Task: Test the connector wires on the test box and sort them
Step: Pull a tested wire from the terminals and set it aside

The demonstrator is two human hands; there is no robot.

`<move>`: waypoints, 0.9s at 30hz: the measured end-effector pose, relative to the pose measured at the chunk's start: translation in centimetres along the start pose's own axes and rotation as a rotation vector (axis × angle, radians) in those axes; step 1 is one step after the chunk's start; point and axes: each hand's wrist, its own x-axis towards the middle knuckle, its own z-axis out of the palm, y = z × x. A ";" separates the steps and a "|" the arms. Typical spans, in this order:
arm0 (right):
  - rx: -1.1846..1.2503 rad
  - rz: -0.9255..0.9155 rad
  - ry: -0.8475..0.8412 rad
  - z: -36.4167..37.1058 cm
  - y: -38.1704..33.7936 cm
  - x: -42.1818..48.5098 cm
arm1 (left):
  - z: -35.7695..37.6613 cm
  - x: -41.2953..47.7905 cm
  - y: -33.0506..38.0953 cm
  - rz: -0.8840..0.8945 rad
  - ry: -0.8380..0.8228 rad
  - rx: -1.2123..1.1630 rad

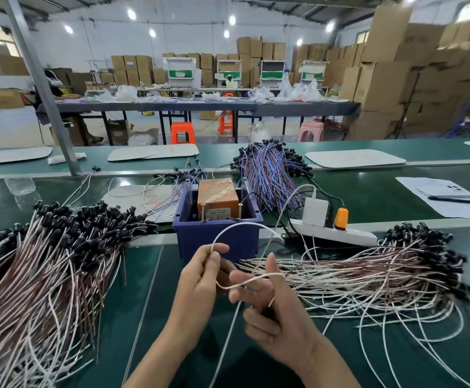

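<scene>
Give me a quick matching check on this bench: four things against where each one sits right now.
Things:
1. orange taped test box
2. flat white phone
3. orange plug
4. thin white wire

Places:
A. pinched in the left hand
B. inside the blue plastic bin
C. on the white paper sheet, far right
D. in the white power strip

Pairs: 1-B, 2-C, 3-D, 4-A
</scene>
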 end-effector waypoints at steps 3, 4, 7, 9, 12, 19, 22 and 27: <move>-0.066 0.107 0.010 0.3 0.5 0.2 | 0.0 0.4 0.6 -0.297 -0.242 -0.306; -0.083 0.145 0.003 0.4 0.7 0.3 | 0.1 0.4 0.7 -0.384 -0.349 -0.354; -0.119 0.260 -0.038 0.5 1.0 0.4 | 0.1 0.2 0.8 -0.623 -0.522 -0.411; -0.126 0.309 -0.069 0.5 1.1 0.3 | -0.1 0.2 0.9 -0.703 -0.517 -0.518; -0.132 0.338 -0.119 0.4 1.2 0.3 | -0.4 0.4 1.2 -0.669 -0.471 -0.666; -0.104 0.194 0.097 0.6 1.8 1.2 | -0.3 0.7 0.8 -0.540 -0.330 -0.754; -0.089 0.036 0.271 0.8 2.0 1.7 | 0.1 0.8 0.8 -0.444 -0.248 -0.671; -0.061 -0.272 0.544 0.5 1.7 2.1 | 0.0 0.7 0.6 -0.338 -0.175 -0.602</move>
